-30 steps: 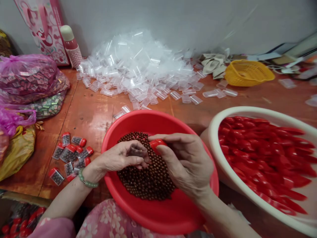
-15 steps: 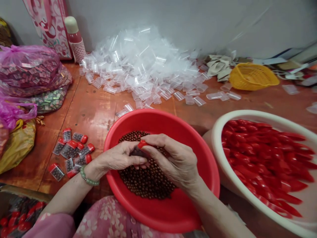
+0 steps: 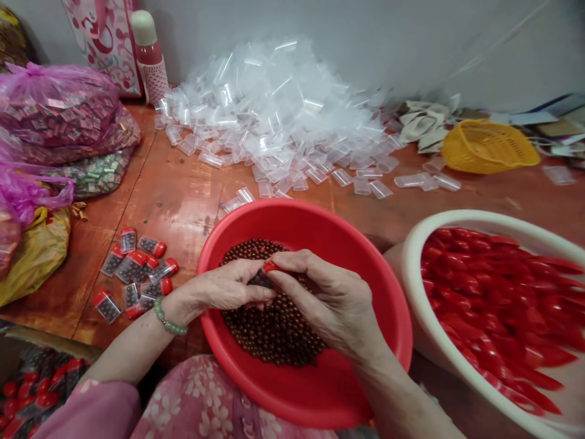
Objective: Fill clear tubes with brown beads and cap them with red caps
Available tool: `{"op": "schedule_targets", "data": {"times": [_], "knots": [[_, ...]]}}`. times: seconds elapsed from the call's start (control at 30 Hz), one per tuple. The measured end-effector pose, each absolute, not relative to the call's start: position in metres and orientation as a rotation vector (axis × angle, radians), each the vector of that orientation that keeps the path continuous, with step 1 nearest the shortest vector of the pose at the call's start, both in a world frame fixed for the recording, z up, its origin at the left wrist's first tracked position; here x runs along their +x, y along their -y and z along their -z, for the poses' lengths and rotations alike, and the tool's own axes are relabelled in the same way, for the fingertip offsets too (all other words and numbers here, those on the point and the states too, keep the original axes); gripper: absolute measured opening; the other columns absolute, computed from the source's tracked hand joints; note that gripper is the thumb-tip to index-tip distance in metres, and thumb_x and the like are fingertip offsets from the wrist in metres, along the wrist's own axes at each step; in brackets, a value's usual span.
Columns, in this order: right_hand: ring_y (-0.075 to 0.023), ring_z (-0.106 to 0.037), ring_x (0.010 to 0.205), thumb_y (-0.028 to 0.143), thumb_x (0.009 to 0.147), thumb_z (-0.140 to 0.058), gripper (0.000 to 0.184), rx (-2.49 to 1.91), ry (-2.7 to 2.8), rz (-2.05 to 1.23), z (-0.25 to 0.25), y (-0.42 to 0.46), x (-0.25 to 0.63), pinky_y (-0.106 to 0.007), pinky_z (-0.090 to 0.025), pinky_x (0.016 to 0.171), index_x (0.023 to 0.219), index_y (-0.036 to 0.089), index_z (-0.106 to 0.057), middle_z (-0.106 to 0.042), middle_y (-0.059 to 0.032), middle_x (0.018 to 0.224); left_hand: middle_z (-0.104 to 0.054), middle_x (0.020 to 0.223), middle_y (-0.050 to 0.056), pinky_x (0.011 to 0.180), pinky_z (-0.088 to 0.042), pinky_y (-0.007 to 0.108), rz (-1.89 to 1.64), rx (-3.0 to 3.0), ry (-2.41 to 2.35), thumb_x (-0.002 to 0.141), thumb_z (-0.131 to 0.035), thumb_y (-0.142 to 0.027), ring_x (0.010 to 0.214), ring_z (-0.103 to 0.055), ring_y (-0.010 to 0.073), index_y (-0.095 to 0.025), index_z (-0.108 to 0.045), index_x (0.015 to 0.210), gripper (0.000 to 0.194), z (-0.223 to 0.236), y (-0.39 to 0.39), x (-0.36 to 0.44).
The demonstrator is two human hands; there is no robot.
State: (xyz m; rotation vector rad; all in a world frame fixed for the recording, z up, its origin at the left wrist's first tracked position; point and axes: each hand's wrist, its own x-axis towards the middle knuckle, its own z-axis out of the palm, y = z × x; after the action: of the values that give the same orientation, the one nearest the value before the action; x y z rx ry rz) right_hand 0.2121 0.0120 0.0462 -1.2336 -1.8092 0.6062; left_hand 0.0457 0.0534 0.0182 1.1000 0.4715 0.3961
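Over the red basin my two hands meet. My left hand is closed round a small clear plastic container with dark contents, partly hidden by the fingers. Between thumb and fingers my right hand pinches a red cap at the container's upper end; whether it is fully seated I cannot tell. Beneath the hands lies a heap of shiny brown beads. Several filled containers with red caps lie on the table left of the basin.
A white basin of red plastic pieces stands at right. Clear empty containers are piled along the wall, with a yellow basket beside them. Purple bags and a bottle are at left. More capped containers fill a box below.
My right hand has brought the red cap leftward onto the container in my left hand. The hands were apart a second ago and now touch. The view has shifted slightly.
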Motion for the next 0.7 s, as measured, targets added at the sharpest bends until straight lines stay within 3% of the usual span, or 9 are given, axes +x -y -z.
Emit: {"op": "schedule_targets", "data": {"times": [0.1,0.2,0.37,0.53,0.7], "knots": [[-0.0143,-0.067,0.077,0.013,0.085,-0.062,0.014,-1.208,1.811,-0.558,-0.043,-0.01,0.212,-0.027,-0.055,0.071,0.095,0.022,-0.066,-0.072,-0.0019,0.086,-0.05,0.069,-0.004,0.059,-0.036,0.022,-0.37,1.093,-0.474,0.077,-0.069,-0.038,0.062,-0.043,0.0073,-0.013,-0.057,0.08,0.028,-0.017,-0.054,0.046],[-0.0198,-0.068,0.092,0.019,0.087,-0.062,0.027,-1.167,1.939,-0.449,-0.038,-0.007,0.212,-0.033,-0.056,0.08,0.114,0.02,-0.061,-0.072,-0.0084,0.101,-0.047,0.063,-0.005,0.056,-0.034,0.022,-0.378,1.012,-0.506,0.071,-0.073,-0.048,0.058,-0.041,0.0067,-0.013,-0.054,0.073,0.04,-0.02,-0.055,0.045],[-0.0337,-0.058,0.114,0.045,0.079,-0.069,0.078,-1.274,2.142,-0.193,-0.029,-0.002,0.203,-0.05,-0.052,0.091,0.141,0.012,-0.035,-0.06,-0.0218,0.122,-0.056,0.065,-0.002,0.059,-0.038,0.024,-0.416,0.799,-0.531,0.06,-0.081,-0.049,0.059,-0.05,0.0083,-0.011,-0.058,0.074,0.046,-0.024,-0.055,0.047],[-0.0329,-0.06,0.105,0.028,0.081,-0.06,0.071,-1.305,2.154,0.072,-0.024,-0.005,0.196,-0.05,-0.052,0.085,0.143,0.011,-0.03,-0.06,-0.0211,0.116,-0.061,0.066,0.0,0.067,-0.043,0.024,-0.463,0.635,-0.527,0.055,-0.087,-0.04,0.064,-0.056,0.0097,-0.011,-0.061,0.072,0.043,-0.02,-0.052,0.051],[-0.0301,-0.063,0.096,0.031,0.08,-0.056,0.068,-1.214,2.197,0.278,-0.023,-0.01,0.197,-0.046,-0.052,0.082,0.14,0.008,-0.034,-0.064,-0.0191,0.106,-0.06,0.065,0.0,0.067,-0.042,0.022,-0.458,0.629,-0.476,0.056,-0.086,-0.04,0.064,-0.055,0.0085,-0.009,-0.064,0.071,0.041,-0.02,-0.052,0.051]]}}
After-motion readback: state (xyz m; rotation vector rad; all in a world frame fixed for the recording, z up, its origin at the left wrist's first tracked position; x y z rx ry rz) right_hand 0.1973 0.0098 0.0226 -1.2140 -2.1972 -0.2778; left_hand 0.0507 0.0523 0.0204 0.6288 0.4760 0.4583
